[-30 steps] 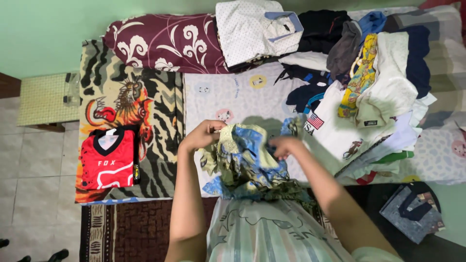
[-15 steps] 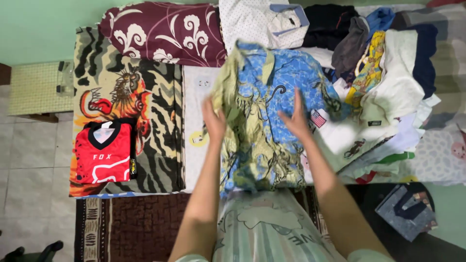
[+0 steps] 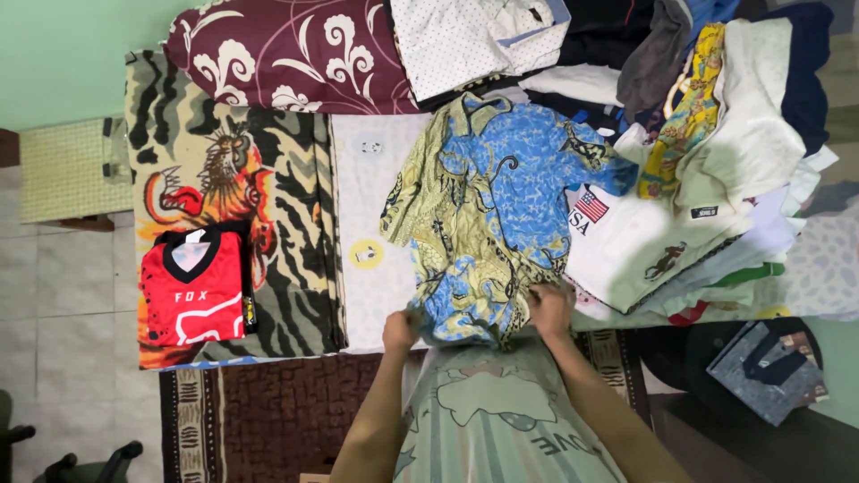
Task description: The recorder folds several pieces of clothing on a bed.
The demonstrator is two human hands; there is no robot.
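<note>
A blue and yellow-green patterned collared shirt [image 3: 488, 206] lies spread out on the bed, collar toward the far side. My left hand [image 3: 402, 327] grips its bottom hem at the near left corner. My right hand [image 3: 550, 307] grips the hem at the near right corner. Both hands sit at the bed's near edge, just in front of my body.
A folded red jersey [image 3: 192, 288] lies on a tiger-print blanket [image 3: 224, 170] at the left. A maroon floral pillow [image 3: 286, 58] is at the back. A heap of unfolded clothes [image 3: 707, 152] fills the right side. A dark patterned item [image 3: 765, 367] lies near right.
The shirt went from bunched in my hands to spread flat on the bed. My hands slid down from its middle to the bottom hem and closed on it.
</note>
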